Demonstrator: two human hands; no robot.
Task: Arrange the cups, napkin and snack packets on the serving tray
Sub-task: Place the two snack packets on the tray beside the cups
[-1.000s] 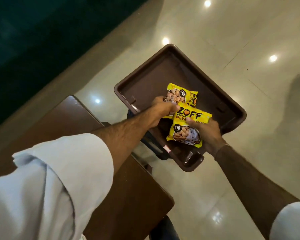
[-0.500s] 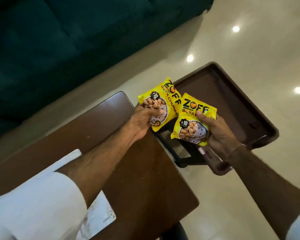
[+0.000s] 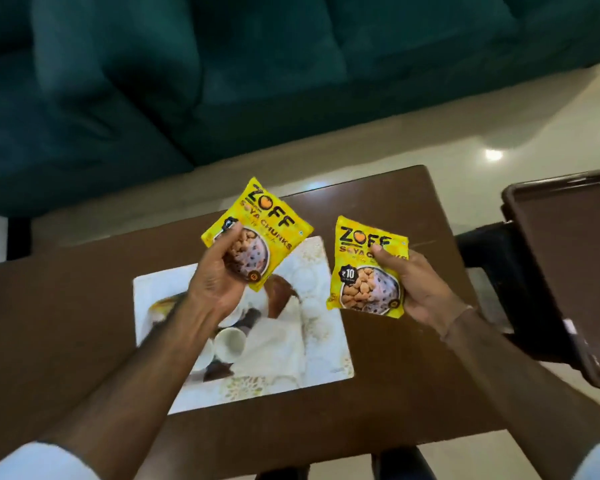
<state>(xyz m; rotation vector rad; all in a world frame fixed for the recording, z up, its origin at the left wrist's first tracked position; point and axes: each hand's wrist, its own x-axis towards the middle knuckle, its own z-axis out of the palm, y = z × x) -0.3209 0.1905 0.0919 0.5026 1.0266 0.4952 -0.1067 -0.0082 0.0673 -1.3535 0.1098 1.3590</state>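
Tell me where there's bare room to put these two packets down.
The brown tray at right looks bare. The table is bare left of the placemat and along its near edge. The placemat's middle is crowded with cups under the left hand.

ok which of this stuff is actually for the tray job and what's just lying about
For the job:
- left packet, held in the left hand
- right packet, held in the right hand
- brown serving tray, at right
- white cups

Just there:
- printed mat
- wooden table
- green sofa
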